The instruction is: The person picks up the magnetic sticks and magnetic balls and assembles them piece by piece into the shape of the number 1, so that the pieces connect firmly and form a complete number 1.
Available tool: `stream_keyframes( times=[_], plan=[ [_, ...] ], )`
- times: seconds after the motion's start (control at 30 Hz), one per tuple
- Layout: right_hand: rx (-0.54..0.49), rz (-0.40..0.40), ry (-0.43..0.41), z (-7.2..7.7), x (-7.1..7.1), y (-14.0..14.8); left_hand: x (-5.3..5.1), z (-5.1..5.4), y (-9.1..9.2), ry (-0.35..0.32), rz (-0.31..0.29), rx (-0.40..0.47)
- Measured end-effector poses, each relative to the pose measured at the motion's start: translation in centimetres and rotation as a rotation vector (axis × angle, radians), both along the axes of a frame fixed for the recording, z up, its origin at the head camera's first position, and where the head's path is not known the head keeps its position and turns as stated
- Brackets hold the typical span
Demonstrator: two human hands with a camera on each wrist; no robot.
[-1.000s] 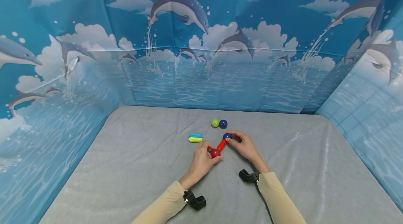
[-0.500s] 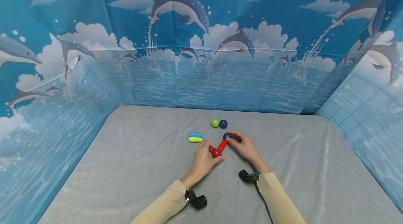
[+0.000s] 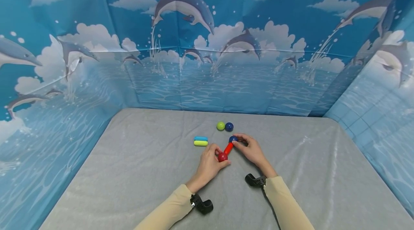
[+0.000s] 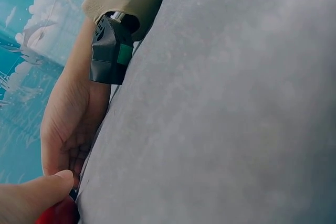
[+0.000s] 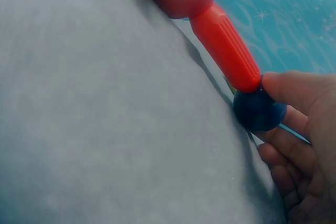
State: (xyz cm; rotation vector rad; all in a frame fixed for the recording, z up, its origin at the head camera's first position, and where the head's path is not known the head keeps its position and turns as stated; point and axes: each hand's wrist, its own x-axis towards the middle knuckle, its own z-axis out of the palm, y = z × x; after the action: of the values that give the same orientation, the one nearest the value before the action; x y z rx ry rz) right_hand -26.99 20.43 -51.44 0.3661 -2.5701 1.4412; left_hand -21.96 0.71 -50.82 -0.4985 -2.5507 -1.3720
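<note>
A bright red rod [image 3: 228,148] [image 5: 227,49] joins a dark red ball [image 3: 222,157] [image 4: 59,212] at its near end to a dark blue ball [image 3: 233,139] [image 5: 259,110] at its far end. My left hand [image 3: 208,163] pinches the red ball between thumb and fingers. The blue ball is gripped by my right hand [image 3: 251,150] [image 5: 304,145], its thumb lying where ball and rod meet. In the left wrist view, only part of the red ball shows below the left thumb [image 4: 39,195].
Beyond the hands, a green ball [image 3: 221,125] and a second blue ball [image 3: 229,127] sit side by side. A blue rod [image 3: 201,138] and a yellow-green rod [image 3: 201,143] lie parallel on the grey cloth [image 3: 145,158]. A dolphin-print curtain [image 3: 207,79] surrounds the table.
My left hand and the red ball have shifted very slightly to the right. The right hand keeps its hold on the blue ball in nearly the same place.
</note>
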Motion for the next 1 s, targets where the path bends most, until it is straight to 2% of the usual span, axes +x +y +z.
stream_keyframes(
  times=[1.0],
  plan=[
    [-0.001,0.012,0.004,-0.01,-0.01,0.07,0.14,-0.08,-0.79,0.019,-0.035,0.015]
  ],
)
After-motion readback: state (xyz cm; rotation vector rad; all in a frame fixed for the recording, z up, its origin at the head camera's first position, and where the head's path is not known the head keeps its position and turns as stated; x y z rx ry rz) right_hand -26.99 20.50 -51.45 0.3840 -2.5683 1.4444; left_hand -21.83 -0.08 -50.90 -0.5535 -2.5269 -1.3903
